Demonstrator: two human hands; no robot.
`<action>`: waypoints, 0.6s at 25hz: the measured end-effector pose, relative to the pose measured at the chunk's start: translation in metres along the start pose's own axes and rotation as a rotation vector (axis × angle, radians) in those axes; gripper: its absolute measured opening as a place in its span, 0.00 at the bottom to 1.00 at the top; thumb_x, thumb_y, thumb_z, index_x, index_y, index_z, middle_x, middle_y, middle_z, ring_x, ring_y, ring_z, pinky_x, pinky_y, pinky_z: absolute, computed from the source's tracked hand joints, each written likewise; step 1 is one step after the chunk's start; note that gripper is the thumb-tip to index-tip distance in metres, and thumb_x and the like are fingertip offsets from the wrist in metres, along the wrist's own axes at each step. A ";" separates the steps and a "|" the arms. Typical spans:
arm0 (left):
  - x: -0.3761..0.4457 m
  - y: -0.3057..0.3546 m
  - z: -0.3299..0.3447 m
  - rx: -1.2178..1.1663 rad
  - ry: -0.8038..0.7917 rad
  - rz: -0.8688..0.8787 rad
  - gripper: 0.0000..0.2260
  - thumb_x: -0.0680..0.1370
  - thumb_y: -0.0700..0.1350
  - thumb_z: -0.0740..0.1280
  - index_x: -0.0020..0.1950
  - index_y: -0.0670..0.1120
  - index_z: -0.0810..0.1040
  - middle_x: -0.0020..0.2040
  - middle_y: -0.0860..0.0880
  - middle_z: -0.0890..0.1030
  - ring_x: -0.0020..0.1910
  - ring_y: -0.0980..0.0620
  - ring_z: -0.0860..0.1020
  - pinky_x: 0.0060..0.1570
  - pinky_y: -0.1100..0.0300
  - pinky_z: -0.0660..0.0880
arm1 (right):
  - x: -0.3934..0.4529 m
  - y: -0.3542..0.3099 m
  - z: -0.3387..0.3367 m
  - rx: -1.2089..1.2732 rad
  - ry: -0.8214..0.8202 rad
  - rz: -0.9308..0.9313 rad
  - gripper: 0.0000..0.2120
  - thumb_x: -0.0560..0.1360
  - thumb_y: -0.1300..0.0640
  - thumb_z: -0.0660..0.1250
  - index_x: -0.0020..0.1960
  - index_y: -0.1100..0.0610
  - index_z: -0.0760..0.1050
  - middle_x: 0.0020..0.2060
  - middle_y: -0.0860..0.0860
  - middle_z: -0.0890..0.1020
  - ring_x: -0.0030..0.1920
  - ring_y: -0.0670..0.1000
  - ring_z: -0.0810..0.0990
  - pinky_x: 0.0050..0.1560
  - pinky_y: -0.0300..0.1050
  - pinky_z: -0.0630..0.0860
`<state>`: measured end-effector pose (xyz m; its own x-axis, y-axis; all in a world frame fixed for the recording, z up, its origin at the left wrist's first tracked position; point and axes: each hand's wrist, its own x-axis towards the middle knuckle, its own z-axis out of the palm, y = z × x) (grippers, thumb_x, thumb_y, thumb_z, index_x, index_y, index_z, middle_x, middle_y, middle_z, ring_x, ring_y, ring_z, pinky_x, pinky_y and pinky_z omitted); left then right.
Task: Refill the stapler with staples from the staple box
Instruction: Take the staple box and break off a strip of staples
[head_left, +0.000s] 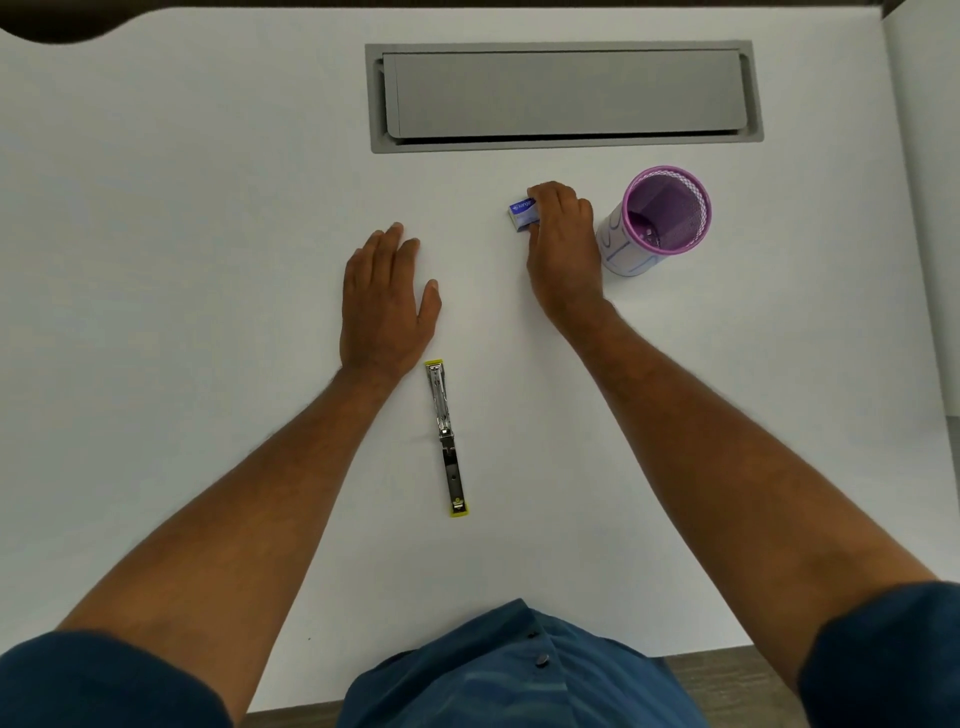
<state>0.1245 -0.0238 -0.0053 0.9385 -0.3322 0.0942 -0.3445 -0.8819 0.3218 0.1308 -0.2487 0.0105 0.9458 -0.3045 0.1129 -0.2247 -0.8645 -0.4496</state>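
A small yellow stapler (447, 438) lies swung fully open on the white table (208, 260), its metal rail facing up, between my two forearms. The little blue and white staple box (521, 214) rests farther away, right of centre. My right hand (562, 247) covers the box's right side, fingers curled over its top and thumb against its near side. My left hand (387, 306) lies flat on the table, fingers together and thumb out, just beyond the stapler's far end. It holds nothing.
A purple mesh pen cup (655, 221) stands just to the right of my right hand. A grey cable flap (563, 96) is set into the table at the back. The table's front edge is near my body.
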 end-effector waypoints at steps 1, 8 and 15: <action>0.000 -0.001 0.001 -0.004 -0.003 -0.003 0.24 0.82 0.52 0.58 0.75 0.42 0.68 0.78 0.43 0.67 0.76 0.41 0.65 0.76 0.45 0.60 | 0.001 -0.001 -0.002 -0.001 -0.017 -0.002 0.21 0.75 0.72 0.61 0.66 0.60 0.74 0.62 0.55 0.78 0.58 0.57 0.74 0.50 0.46 0.75; 0.002 0.003 -0.007 -0.151 -0.112 -0.074 0.23 0.81 0.50 0.61 0.75 0.43 0.69 0.79 0.44 0.65 0.79 0.43 0.61 0.78 0.47 0.56 | -0.004 -0.006 -0.026 0.146 -0.190 0.161 0.09 0.78 0.63 0.66 0.58 0.58 0.78 0.54 0.54 0.79 0.50 0.52 0.78 0.47 0.43 0.73; -0.021 0.060 -0.094 -1.070 -0.115 -0.591 0.11 0.81 0.49 0.63 0.60 0.49 0.80 0.59 0.52 0.83 0.60 0.50 0.81 0.62 0.58 0.75 | -0.117 -0.056 -0.066 0.706 -0.120 0.417 0.12 0.72 0.57 0.74 0.55 0.52 0.78 0.53 0.49 0.83 0.40 0.44 0.82 0.42 0.36 0.76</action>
<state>0.0862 -0.0387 0.1006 0.9174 -0.0498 -0.3949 0.3775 -0.2061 0.9028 0.0172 -0.1916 0.0810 0.8449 -0.4654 -0.2638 -0.4003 -0.2229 -0.8888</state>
